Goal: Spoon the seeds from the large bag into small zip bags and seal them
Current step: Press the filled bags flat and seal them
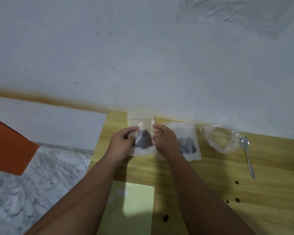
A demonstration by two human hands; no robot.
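A small clear zip bag [142, 123] with dark seeds in its lower part is held up over the wooden table [270, 167]. My left hand [121, 144] pinches its left edge and my right hand [163, 139] pinches its right edge. Just right of my right hand lies another small zip bag [188, 143] with dark seeds inside, partly hidden by my wrist. Further right sits the large crumpled clear bag [221, 138], which looks nearly empty. A metal spoon [247, 155] lies beside it, bowl away from me.
A few loose dark seeds [165, 217] lie on the table near me and to the right. A pale green sheet [136, 200] rests at the table's near edge. A white wall stands right behind the table. Marble floor and an orange object [8, 148] are at the left.
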